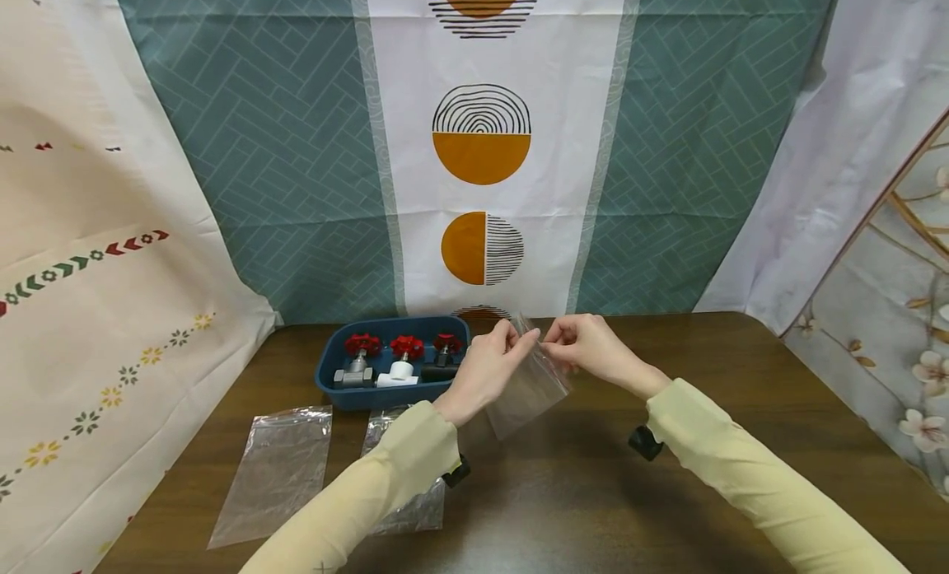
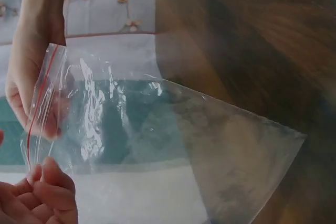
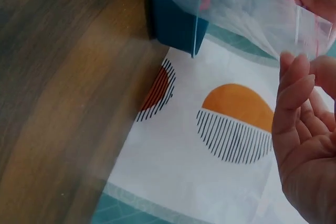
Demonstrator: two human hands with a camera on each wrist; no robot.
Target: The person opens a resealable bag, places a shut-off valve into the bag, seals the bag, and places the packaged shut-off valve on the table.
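Note:
Both hands hold a clear zip bag (image 1: 522,397) above the table, right of the blue tray. In the left wrist view the bag (image 2: 131,124) hangs flat and looks empty, with a red line along its zip edge. My left hand (image 1: 489,361) pinches that top edge between thumb and finger. At the edge's other part, my right hand (image 1: 593,352) pinches the plastic with curled fingers. The right wrist view shows the right hand's fingertips (image 3: 294,69) together at the bag (image 3: 257,14).
A blue tray (image 1: 393,321) at the back holds three valves with red handwheels: a grey valve (image 1: 356,376), a white valve (image 1: 400,375) and a black valve (image 1: 441,370). Two more clear bags lie in front, a left bag (image 1: 278,467) and another bag (image 1: 418,508) partly under the left arm.

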